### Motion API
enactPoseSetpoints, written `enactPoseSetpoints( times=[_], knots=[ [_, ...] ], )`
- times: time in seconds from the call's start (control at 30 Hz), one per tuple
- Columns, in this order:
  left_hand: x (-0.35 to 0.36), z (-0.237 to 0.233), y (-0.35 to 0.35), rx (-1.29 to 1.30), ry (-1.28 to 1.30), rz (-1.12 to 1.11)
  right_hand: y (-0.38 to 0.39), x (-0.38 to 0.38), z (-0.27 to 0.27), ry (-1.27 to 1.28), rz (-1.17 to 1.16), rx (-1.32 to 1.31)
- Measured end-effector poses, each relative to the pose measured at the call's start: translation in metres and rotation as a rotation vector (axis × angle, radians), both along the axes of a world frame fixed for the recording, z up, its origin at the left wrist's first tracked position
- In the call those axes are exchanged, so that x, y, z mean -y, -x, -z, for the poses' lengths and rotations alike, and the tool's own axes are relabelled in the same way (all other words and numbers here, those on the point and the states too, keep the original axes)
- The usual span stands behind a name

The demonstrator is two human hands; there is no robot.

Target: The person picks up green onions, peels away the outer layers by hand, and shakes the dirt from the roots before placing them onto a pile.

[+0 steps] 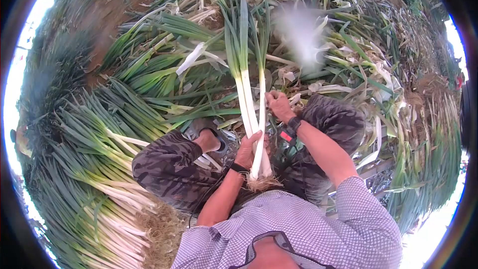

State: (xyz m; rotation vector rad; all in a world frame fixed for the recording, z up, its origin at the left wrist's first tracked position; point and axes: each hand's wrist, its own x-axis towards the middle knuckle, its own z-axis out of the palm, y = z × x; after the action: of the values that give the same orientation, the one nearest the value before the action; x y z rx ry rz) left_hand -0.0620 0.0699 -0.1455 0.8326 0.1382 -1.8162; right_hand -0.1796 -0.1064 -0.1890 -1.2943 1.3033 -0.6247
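Observation:
Several long green onions (247, 99) stand between my knees, with white stems, green tops pointing away from me and roots near my lap. My left hand (247, 150) is wrapped round their lower white stems. At the right side of the stems, higher up, is my right hand (279, 105), its fingers curled in beside the rightmost stem. Whether those fingers pinch a strip of leaf is too small to tell. The roots (263, 183) hang just below my left hand, close to my shirt.
Rows of green onions (112, 189) lie at the left, roots toward me. Loose leaves and peelings (343, 65) cover the ground ahead and at the right. Another stack of green onions (423, 154) is at the far right. My bent knees flank the stems; a shoe (219, 137) shows by the left knee.

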Motion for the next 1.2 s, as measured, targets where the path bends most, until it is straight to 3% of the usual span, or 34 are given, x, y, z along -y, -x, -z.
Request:
enactPoseSetpoints(
  times=[0.03, 0.07, 0.13, 0.23, 0.33, 0.37, 0.4, 0.5, 0.63, 0.67, 0.77, 0.8, 0.9, 1.03, 1.13, 1.2],
  knots=[
    [-0.004, 0.002, -0.003, -0.01, -0.007, -0.005, -0.002, 0.008, -0.007, -0.119, 0.049, 0.117],
    [-0.006, 0.007, -0.006, -0.021, -0.008, -0.014, -0.003, 0.021, -0.023, -0.155, 0.25, 0.275],
    [-0.006, -0.002, -0.008, 0.024, -0.047, -0.029, 0.01, 0.056, -0.038, -0.066, 0.61, 0.42],
    [-0.008, -0.004, -0.009, -0.067, 0.031, -0.049, 0.035, 0.086, -0.04, -0.163, 0.879, 0.482],
    [-0.008, 0.0, -0.011, -0.069, 0.066, -0.038, 0.025, 0.078, -0.002, -0.139, 0.444, 0.246],
    [-0.008, -0.002, -0.011, -0.114, 0.07, -0.05, 0.012, 0.067, -0.016, -0.248, 0.298, 0.149],
    [-0.008, -0.001, -0.012, -0.132, 0.078, -0.049, 0.001, 0.066, 0.004, -0.166, 0.218, 0.106],
    [-0.01, 0.001, -0.013, -0.186, 0.099, -0.059, -0.021, 0.068, 0.028, -0.118, 0.066, 0.076],
    [-0.01, 0.004, -0.016, -0.243, 0.116, -0.071, -0.024, 0.078, 0.05, -0.049, 0.064, 0.063],
    [-0.011, 0.007, -0.016, -0.254, 0.112, -0.071, -0.023, 0.076, 0.039, 0.063, 0.014, 0.03],
    [-0.01, 0.007, -0.016, -0.289, 0.109, -0.074, -0.016, 0.068, 0.017, -0.301, -0.018, 0.247],
    [-0.01, 0.006, -0.016, -0.299, 0.093, -0.071, -0.014, 0.063, 0.012, -0.298, -0.091, 0.221],
    [-0.01, 0.009, -0.018, -0.24, 0.068, -0.061, -0.004, 0.037, -0.021, -0.338, -0.371, 0.049],
    [-0.011, 0.012, -0.021, -0.069, 0.002, -0.044, 0.004, 0.001, -0.072, -0.467, -1.044, -0.057],
    [-0.008, 0.006, -0.019, -0.011, -0.008, -0.058, 0.008, -0.015, -0.119, -0.41, -1.276, -0.05],
    [-0.006, 0.002, -0.017, 0.015, 0.003, -0.065, 0.017, 0.0, -0.09, -0.332, -0.739, -0.206]
  ],
)
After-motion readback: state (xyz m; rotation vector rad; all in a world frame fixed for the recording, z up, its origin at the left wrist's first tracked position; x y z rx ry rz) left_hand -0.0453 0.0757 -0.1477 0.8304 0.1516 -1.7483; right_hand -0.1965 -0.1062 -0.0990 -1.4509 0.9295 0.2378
